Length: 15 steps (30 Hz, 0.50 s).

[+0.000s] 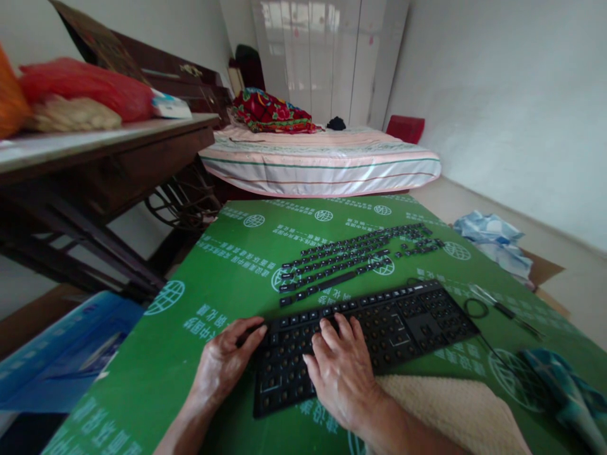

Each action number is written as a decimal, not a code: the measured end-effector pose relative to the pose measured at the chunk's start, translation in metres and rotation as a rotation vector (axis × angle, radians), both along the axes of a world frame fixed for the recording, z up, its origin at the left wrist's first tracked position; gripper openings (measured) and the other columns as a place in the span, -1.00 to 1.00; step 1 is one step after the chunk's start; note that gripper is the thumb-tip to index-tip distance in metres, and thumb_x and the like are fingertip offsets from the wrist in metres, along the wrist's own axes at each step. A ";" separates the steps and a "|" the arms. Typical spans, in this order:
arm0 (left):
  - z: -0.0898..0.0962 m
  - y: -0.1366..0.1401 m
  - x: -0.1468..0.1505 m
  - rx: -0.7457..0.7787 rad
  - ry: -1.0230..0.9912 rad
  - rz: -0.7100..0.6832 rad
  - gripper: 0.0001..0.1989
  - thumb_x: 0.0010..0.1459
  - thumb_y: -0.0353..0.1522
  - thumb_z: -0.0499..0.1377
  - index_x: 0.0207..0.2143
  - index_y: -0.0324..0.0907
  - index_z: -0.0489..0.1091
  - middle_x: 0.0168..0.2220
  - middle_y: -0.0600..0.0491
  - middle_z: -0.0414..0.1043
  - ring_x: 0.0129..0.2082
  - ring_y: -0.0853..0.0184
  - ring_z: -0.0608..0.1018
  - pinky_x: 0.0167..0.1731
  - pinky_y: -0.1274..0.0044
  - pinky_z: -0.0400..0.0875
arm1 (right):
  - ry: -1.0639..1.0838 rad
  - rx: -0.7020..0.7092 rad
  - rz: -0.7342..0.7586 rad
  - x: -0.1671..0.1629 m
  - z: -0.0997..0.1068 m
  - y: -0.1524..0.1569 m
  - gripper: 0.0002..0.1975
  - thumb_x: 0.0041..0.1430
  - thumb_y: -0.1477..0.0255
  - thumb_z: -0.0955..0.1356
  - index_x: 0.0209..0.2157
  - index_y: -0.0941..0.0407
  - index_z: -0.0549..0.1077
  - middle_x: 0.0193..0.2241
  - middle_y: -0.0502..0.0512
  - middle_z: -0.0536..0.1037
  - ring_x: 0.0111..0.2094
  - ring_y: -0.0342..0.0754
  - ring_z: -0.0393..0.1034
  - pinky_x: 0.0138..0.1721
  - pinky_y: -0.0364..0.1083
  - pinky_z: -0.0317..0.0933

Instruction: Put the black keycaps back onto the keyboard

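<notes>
A black computer keyboard (389, 325) lies at an angle on the green board. Keycaps cover its top row; most of the rest shows bare round key seats. My left hand (230, 354) is at its upper left corner, thumb and forefinger closed on the edge. Over the left-middle part rests my right hand (341, 366), fingers bent but apart, tips near the top row, with nothing visible in them. Beyond the keyboard, loose black keycaps (336, 281) lie in several slanting rows, with a smaller group (422, 246) to their right.
The green board (199, 373) carries a beige cloth (446, 398), a tool with a dark handle (505, 309), a cable (493, 347) and a teal checked cloth (569, 385). A blue box (61, 354) and a dark table (175, 136) stand left; a bed (322, 167) is behind.
</notes>
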State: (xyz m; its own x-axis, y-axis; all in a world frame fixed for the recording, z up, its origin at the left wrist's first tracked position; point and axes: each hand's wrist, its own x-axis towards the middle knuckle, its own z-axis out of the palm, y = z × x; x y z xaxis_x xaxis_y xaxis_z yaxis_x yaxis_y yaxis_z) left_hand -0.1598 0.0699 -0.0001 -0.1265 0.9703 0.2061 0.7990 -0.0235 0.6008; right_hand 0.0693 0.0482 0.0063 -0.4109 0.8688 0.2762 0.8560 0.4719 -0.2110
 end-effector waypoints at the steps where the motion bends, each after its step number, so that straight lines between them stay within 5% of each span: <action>1: 0.002 0.000 0.001 0.000 -0.002 -0.004 -0.55 0.02 0.02 0.08 -0.30 -0.09 0.53 -0.27 0.06 0.59 -0.27 0.27 0.60 -0.24 0.56 0.48 | 0.000 -0.003 -0.001 0.000 0.001 0.000 -0.64 0.28 0.25 0.20 -0.11 0.14 0.49 0.02 0.20 0.45 0.10 0.25 0.19 0.10 0.27 0.03; 15: 0.008 0.001 0.002 -0.032 0.004 0.006 -0.56 0.00 0.02 0.09 -0.31 -0.09 0.53 -0.26 0.06 0.59 -0.26 0.26 0.60 -0.23 0.55 0.48 | 0.002 -0.031 -0.102 0.006 0.013 0.008 -0.70 0.23 0.31 0.25 -0.23 0.18 0.54 -0.21 0.30 0.53 -0.03 0.23 0.30 0.06 0.25 0.04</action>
